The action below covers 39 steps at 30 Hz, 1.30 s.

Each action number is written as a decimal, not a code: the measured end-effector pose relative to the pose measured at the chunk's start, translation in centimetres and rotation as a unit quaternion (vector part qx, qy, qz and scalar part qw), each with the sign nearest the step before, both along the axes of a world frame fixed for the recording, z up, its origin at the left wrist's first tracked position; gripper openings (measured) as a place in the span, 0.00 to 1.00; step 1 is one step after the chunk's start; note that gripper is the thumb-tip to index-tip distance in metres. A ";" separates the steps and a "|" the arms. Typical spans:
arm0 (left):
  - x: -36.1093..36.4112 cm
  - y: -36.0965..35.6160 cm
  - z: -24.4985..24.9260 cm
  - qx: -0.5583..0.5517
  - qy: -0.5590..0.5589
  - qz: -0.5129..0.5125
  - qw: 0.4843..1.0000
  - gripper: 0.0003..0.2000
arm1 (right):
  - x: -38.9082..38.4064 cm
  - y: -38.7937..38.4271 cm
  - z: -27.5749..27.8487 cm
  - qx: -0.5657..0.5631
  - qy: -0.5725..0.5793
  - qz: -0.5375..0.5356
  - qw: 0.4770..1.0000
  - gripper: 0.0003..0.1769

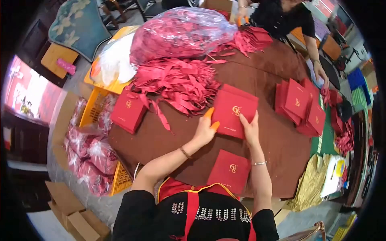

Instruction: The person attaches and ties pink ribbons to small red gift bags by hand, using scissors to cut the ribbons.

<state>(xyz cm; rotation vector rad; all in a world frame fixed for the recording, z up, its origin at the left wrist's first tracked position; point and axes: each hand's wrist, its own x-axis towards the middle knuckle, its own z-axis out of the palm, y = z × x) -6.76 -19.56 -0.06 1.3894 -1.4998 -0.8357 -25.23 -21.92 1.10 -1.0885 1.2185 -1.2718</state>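
Both of my hands hold a red box [234, 110] with a gold logo above the brown table [265, 152]. My left hand [206, 127], with orange covers on the thumb and a fingertip, grips its left edge. My right hand [251, 128] grips its lower right edge. A second red box [229, 170] lies flat on the table just below my hands. Another red box [128, 111] rests at the table's left edge. A heap of red ribbons [179, 82] lies behind the held box.
A clear bag of red ribbons [181, 32] sits at the back. Several red boxes [300, 106] are stacked at the right. Another person [289, 20] stands across the table. Yellow crates [94, 108] with bagged red goods stand at the left, cardboard boxes [70, 211] below them.
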 end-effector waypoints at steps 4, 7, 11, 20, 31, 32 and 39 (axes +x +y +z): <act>1.1 0.6 -0.5 0.044 -0.003 -0.013 0.999 0.27 | -0.8 -1.0 -1.2 0.004 0.057 0.016 0.998 0.40; 2.8 1.2 0.1 0.037 -0.033 -0.029 0.998 0.26 | -0.7 -0.9 -0.4 0.045 0.070 0.003 0.997 0.43; 6.8 1.7 2.7 -0.028 -0.083 -0.081 0.993 0.15 | -1.6 -0.8 0.2 0.037 0.065 -0.010 0.997 0.43; 14.2 -1.8 1.1 -0.233 -0.437 -0.006 0.869 0.10 | -3.4 8.6 2.2 -0.020 0.100 -0.064 0.993 0.04; 12.3 6.1 2.1 -0.153 -0.554 -0.171 0.800 0.16 | -3.3 13.5 1.4 -0.073 0.531 0.133 0.834 0.22; 11.6 6.8 2.4 -0.154 -0.527 -0.165 0.820 0.15 | -2.7 13.7 1.6 -0.078 0.537 0.139 0.829 0.22; 10.2 7.6 0.6 -0.176 -0.460 -0.059 0.868 0.17 | -0.1 15.1 2.3 -0.125 0.512 0.167 0.833 0.18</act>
